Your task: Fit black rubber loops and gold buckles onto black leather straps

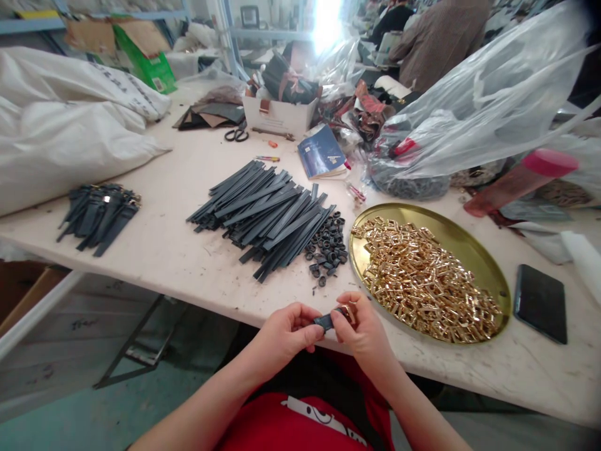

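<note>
Between my two hands, just over the table's front edge, is a short dark strap (325, 322) with a gold buckle (348, 311) at its right end. My left hand (292, 329) pinches the strap's left part between thumb and fingers. Thumb and fingers of my right hand (359, 326) close on the buckle end. Ahead lies a pile of dark strap strips (267, 216), with small dark loops (327, 247) heaped at its right side. A round gold tray (488, 263) holds a large heap of gold buckles (422, 275).
Straps with buckles (101, 216) lie bunched at the left, near white sacks (70, 125). A black phone (541, 302) rests right of the tray. Farther back are scissors (236, 134), a blue booklet (322, 152), a white box (279, 117), a pink-capped bottle (521, 180) and plastic bags (488, 94).
</note>
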`<state>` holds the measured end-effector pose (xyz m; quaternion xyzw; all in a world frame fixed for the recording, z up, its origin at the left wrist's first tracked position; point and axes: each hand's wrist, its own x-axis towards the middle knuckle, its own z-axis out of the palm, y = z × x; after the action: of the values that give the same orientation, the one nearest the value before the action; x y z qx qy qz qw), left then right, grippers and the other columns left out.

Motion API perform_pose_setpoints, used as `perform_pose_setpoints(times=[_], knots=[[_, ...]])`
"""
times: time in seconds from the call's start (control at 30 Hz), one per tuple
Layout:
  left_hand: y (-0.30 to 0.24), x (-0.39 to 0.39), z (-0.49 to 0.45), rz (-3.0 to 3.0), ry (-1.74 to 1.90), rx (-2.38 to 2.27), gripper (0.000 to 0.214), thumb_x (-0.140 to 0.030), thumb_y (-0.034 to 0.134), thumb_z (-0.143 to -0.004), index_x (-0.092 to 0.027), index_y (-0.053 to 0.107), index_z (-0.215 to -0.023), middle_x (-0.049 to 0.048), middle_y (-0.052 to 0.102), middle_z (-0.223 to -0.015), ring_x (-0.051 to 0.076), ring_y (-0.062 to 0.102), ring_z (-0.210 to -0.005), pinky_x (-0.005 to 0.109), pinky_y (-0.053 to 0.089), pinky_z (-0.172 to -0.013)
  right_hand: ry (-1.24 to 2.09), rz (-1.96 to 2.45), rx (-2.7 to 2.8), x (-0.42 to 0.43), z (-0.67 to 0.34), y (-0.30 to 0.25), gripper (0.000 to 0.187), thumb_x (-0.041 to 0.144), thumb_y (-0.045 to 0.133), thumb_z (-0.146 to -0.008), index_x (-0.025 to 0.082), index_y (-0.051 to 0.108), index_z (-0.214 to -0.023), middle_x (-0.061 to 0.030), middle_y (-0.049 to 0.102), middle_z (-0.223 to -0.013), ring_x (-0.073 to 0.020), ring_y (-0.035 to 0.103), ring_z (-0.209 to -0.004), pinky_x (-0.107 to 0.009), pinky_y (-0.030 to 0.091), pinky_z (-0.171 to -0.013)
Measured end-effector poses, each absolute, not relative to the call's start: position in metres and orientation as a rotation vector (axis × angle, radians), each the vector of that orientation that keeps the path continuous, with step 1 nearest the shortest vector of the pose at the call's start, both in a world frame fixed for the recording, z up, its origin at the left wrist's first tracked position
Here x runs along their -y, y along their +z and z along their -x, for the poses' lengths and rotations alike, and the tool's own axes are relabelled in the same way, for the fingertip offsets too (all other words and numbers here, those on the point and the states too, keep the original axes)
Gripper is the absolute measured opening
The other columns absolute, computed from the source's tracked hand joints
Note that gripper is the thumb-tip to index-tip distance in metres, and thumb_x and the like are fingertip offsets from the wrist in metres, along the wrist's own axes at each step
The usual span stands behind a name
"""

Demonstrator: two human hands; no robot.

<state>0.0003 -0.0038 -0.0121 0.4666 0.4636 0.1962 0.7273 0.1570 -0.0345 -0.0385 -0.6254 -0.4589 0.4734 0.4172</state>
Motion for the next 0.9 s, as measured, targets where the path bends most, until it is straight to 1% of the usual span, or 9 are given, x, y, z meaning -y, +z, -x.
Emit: perform_pose_setpoints(times=[0.03, 0.1, 0.23, 0.37, 0.47, 0.6, 0.77, 0.83, 0.9], knots=[[-0.014, 0.003, -0.001, -1.014, 0.417, -1.025, 0.021, -0.028, 0.061, -0.070, -0.013, 0.056, -0.084, -0.0012, 0.060, -0.071, 0.007, 0.053, -0.055, 0.020, 0.042, -0.056, 1.148, 1.594, 1.261, 0.036, -0.159, -0.041, 0.014, 0.034, 0.050, -0.079, 0.022, 0.044, -0.085, 0.0047, 0.048, -0.061, -0.0113, 0.046, -0.051, -0.024, 0.036, -0.050], [-0.017, 0.004, -0.002, -0.966, 0.374, -1.045, 0.020, -0.025, 0.061, -0.068, -0.013, 0.056, -0.083, -0.0014, 0.061, -0.069, 0.008, 0.054, -0.055, 0.021, 0.043, -0.057, 1.113, 1.595, 1.491, 0.041, -0.163, -0.043, 0.010, 0.032, 0.045, -0.082, 0.022, 0.047, -0.084, 0.0031, 0.049, -0.062, -0.0121, 0.046, -0.053, -0.025, 0.035, -0.051], [-0.022, 0.008, -0.004, -0.909, 0.285, -1.069, 0.018, -0.020, 0.062, -0.065, -0.013, 0.056, -0.081, -0.0018, 0.061, -0.064, 0.008, 0.056, -0.054, 0.021, 0.043, -0.055, 1.165, 1.531, 1.728, 0.050, -0.170, -0.038, 0.013, 0.031, 0.038, -0.085, 0.021, 0.046, -0.081, 0.0035, 0.046, -0.059, -0.0123, 0.044, -0.053, -0.025, 0.033, -0.050], [-0.025, 0.013, -0.003, -0.984, 0.261, -1.042, 0.022, -0.021, 0.062, -0.065, -0.013, 0.057, -0.084, -0.0022, 0.061, -0.064, 0.010, 0.058, -0.057, 0.022, 0.044, -0.057, 1.287, 1.495, 1.783, 0.053, -0.172, -0.030, 0.015, 0.031, 0.036, -0.087, 0.021, 0.046, -0.082, 0.0036, 0.047, -0.060, -0.0124, 0.044, -0.055, -0.024, 0.032, -0.051], [-0.022, 0.014, -0.001, -1.045, 0.270, -1.016, 0.026, -0.022, 0.061, -0.066, -0.015, 0.056, -0.090, -0.0024, 0.061, -0.067, 0.011, 0.059, -0.060, 0.023, 0.044, -0.058, 1.302, 1.525, 1.753, 0.051, -0.171, -0.029, 0.013, 0.028, 0.037, -0.087, 0.021, 0.046, -0.082, 0.0028, 0.049, -0.063, -0.0130, 0.046, -0.060, -0.025, 0.033, -0.054], [-0.019, 0.016, 0.001, -1.131, 0.269, -1.025, 0.029, -0.022, 0.059, -0.067, -0.016, 0.055, -0.095, -0.0024, 0.062, -0.067, 0.013, 0.061, -0.063, 0.024, 0.044, -0.060, 1.291, 1.505, 1.685, 0.052, -0.168, -0.031, 0.010, 0.025, 0.038, -0.086, 0.021, 0.046, -0.081, 0.0032, 0.050, -0.064, -0.0127, 0.046, -0.061, -0.024, 0.033, -0.055], [-0.023, 0.025, 0.000, -1.175, 0.246, -0.988, 0.035, -0.023, 0.061, -0.066, -0.015, 0.053, -0.099, -0.0028, 0.061, -0.060, 0.013, 0.057, -0.057, 0.022, 0.041, -0.055, 1.309, 1.455, 1.839, 0.059, -0.169, -0.028, 0.009, 0.022, 0.041, -0.084, 0.021, 0.048, -0.077, 0.0037, 0.051, -0.064, -0.0121, 0.046, -0.058, -0.024, 0.033, -0.054], [-0.022, 0.027, 0.000, -1.175, 0.268, -0.981, 0.037, -0.025, 0.062, -0.066, -0.015, 0.052, -0.101, -0.0027, 0.061, -0.060, 0.013, 0.057, -0.056, 0.022, 0.041, -0.055, 1.284, 1.416, 1.850, 0.062, -0.170, -0.025, 0.009, 0.023, 0.041, -0.084, 0.021, 0.050, -0.083, 0.0029, 0.054, -0.066, -0.0128, 0.048, -0.060, -0.024, 0.035, -0.055], [-0.018, 0.029, 0.000, -1.195, 0.295, -0.981, 0.037, -0.025, 0.061, -0.066, -0.015, 0.052, -0.101, -0.0023, 0.061, -0.061, 0.013, 0.058, -0.058, 0.023, 0.042, -0.056, 1.260, 1.368, 1.832, 0.064, -0.170, -0.025, 0.016, 0.023, 0.039, -0.085, 0.022, 0.050, -0.097, 0.0005, 0.058, -0.076, -0.0142, 0.052, -0.068, -0.026, 0.038, -0.061]])
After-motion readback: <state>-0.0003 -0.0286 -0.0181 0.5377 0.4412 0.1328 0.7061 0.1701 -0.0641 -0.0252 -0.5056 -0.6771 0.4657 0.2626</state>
